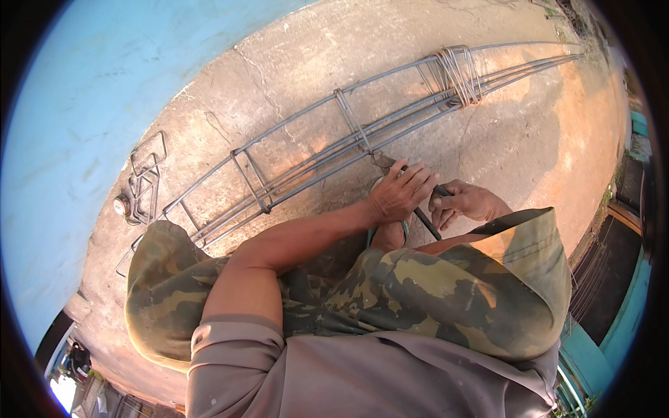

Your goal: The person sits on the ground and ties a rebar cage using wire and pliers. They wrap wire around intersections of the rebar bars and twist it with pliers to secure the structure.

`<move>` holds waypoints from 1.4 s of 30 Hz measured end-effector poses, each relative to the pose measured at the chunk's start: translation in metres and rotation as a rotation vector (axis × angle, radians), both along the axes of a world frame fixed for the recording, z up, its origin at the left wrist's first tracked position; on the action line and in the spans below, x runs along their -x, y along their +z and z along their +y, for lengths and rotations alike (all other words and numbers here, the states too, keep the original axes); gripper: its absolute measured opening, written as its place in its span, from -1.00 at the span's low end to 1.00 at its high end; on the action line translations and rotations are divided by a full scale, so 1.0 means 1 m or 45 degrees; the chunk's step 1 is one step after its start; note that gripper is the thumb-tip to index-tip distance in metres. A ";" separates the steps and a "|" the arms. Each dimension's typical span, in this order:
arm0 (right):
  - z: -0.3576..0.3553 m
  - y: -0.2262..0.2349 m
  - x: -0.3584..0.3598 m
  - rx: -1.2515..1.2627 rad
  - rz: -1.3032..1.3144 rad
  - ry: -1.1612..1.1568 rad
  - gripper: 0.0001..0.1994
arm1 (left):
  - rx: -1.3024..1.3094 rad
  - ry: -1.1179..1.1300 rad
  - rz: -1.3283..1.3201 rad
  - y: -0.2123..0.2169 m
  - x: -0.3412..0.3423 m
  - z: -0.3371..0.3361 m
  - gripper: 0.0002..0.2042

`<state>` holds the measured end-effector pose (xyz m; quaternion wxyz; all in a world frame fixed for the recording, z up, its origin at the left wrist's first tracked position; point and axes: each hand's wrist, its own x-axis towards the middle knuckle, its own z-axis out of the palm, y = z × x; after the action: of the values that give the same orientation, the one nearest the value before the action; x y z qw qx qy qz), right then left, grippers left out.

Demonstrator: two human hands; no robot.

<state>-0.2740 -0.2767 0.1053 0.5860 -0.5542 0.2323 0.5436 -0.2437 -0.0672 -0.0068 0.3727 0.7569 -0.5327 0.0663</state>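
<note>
A cage of steel reinforcing bars (306, 174) lies on the ground in front of me, with rectangular stirrups (352, 115) around its long bars. The jaws of a pair of pincers (381, 161) are at the near bar, by a stirrup's corner. My left hand (404, 191) is closed over the pincers just behind the jaws, its fingers partly hiding them. My right hand (468, 202) has its fingers curled around a dark handle. The second handle points down toward my legs. Whether a wire is in the jaws is too small to tell.
Several stirrups (456, 76) are bunched at the cage's far right. Loose bent stirrups (146, 182) and a small round object (121, 205) lie at left, near a blue wall (90, 118). My knees are close to the cage. Thin rods (592, 279) lie beyond the right edge.
</note>
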 end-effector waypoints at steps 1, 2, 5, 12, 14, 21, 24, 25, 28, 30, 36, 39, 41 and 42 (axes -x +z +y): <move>0.002 -0.002 0.002 0.039 -0.040 0.038 -0.64 | -0.033 -0.021 0.005 0.001 0.000 -0.001 -0.45; 0.002 -0.002 0.005 0.113 -0.077 0.036 -0.62 | -0.066 -0.042 0.010 0.002 0.000 -0.004 -0.46; 0.002 0.004 0.008 0.396 -0.317 0.170 -0.53 | -0.139 0.003 -0.003 0.010 -0.004 -0.014 -0.54; 0.038 -0.006 0.043 1.477 -1.091 0.933 -0.15 | -0.381 0.030 0.246 0.016 -0.016 -0.032 -0.82; 0.041 -0.018 0.054 1.633 -1.216 0.853 -0.30 | -0.367 0.003 0.275 0.018 -0.014 -0.036 -0.82; 0.040 -0.026 0.033 1.438 -0.939 0.786 -0.69 | -0.568 -0.089 0.389 0.015 -0.015 -0.043 -0.83; 0.021 -0.037 0.041 1.093 -0.750 0.711 -0.63 | -0.469 -0.219 0.170 0.010 -0.014 -0.037 -0.82; 0.014 -0.048 0.048 0.936 -0.656 0.632 -0.61 | -0.299 -0.220 0.056 0.008 -0.017 -0.031 -0.82; 0.006 -0.052 0.054 0.467 -0.257 0.293 -0.56 | -0.062 -0.327 -0.106 0.005 -0.023 -0.014 -0.81; 0.010 -0.061 0.039 0.103 -0.001 0.066 -0.53 | -0.322 -0.472 -0.010 0.009 -0.034 -0.002 -0.80; 0.033 -0.026 0.042 0.882 -0.903 0.495 -0.54 | -0.829 -0.605 0.546 0.027 -0.051 -0.042 -0.80; 0.033 -0.014 0.022 0.617 -0.137 0.391 -0.61 | -0.956 -0.725 0.528 0.043 -0.058 -0.047 -0.81; 0.037 -0.020 0.029 0.193 0.105 -0.082 -0.62 | -0.485 -0.609 0.193 0.021 -0.038 -0.030 -0.82; 0.040 -0.021 0.036 0.008 0.189 -0.298 -0.63 | -0.254 -0.545 0.018 0.009 -0.030 -0.022 -0.82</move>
<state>-0.3096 -0.2362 0.0839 0.6247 -0.4834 0.3399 0.5103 -0.2139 -0.0891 0.0024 0.3053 0.6603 -0.6823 -0.0725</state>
